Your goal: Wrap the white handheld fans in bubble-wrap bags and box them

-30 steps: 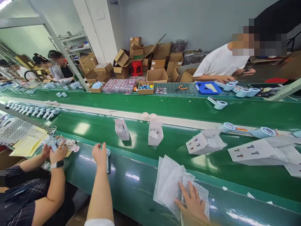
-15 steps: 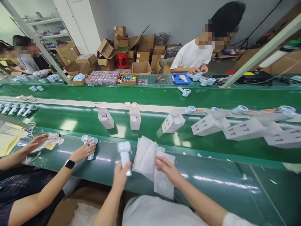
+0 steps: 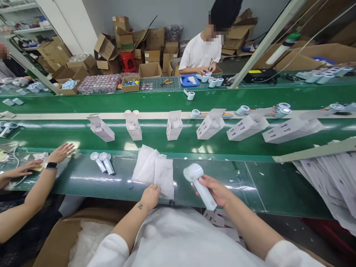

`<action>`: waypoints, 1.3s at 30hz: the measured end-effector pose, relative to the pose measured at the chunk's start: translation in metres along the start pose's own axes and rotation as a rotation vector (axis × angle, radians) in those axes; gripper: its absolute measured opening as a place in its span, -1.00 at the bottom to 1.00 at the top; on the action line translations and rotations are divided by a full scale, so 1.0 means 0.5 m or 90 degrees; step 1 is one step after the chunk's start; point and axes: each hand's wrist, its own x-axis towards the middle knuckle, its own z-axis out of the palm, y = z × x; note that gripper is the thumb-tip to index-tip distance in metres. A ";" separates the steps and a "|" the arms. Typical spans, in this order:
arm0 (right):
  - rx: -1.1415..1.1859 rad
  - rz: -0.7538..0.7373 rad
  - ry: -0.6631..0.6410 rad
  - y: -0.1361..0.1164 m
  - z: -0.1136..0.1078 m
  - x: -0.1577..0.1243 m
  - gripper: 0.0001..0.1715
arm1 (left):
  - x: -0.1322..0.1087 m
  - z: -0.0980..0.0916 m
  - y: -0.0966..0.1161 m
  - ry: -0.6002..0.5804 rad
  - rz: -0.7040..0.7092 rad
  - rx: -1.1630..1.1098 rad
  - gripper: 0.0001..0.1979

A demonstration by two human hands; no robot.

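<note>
My right hand [image 3: 215, 190] is closed around the handle of a pale blue hand-held fan [image 3: 198, 181], held just above the green bench edge. My left hand [image 3: 150, 195] pinches the near edge of a stack of white bubble-wrap bags [image 3: 153, 170] lying on the bench. Two more small fans [image 3: 102, 162] lie to the left of the bags.
White open cartons [image 3: 174, 125] stand in a row on the green conveyor [image 3: 155, 135]. A co-worker's arms [image 3: 41, 174] reach onto the bench at my left. A person in white [image 3: 201, 52] works across the line. Flat white boxes [image 3: 330, 174] pile at right; cardboard boxes [image 3: 130, 44] behind.
The fan has passed from my left hand to my right hand. My left hand now holds the bubble bags. The view has swung right along the line.
</note>
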 end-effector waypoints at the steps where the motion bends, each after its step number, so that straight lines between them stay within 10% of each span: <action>1: -0.006 0.042 -0.045 0.014 0.002 -0.016 -0.42 | 0.006 0.001 0.013 0.028 -0.008 -0.012 -0.78; 6: -0.007 0.155 -0.147 0.070 0.045 -0.035 -0.15 | 0.017 -0.016 0.100 0.122 0.028 -0.134 -0.76; 12: -0.072 0.121 -0.052 0.068 0.042 -0.008 -0.43 | -0.014 -0.030 0.154 0.215 -0.009 -0.452 -0.84; 23: 0.045 0.106 0.050 0.077 0.067 -0.030 -0.49 | -0.024 -0.014 0.235 0.265 0.271 -0.217 -0.84; 26: 0.118 0.121 0.050 0.075 0.056 -0.033 -0.62 | -0.016 -0.011 0.269 0.178 0.345 -0.184 -0.85; 33: -0.190 -0.029 0.158 0.077 0.012 -0.094 -0.64 | -0.046 -0.018 0.281 0.085 -0.060 -0.658 -0.90; 39: -0.415 -0.211 0.171 0.056 0.058 -0.186 -0.64 | -0.090 -0.069 0.284 0.014 -0.050 -0.792 -0.75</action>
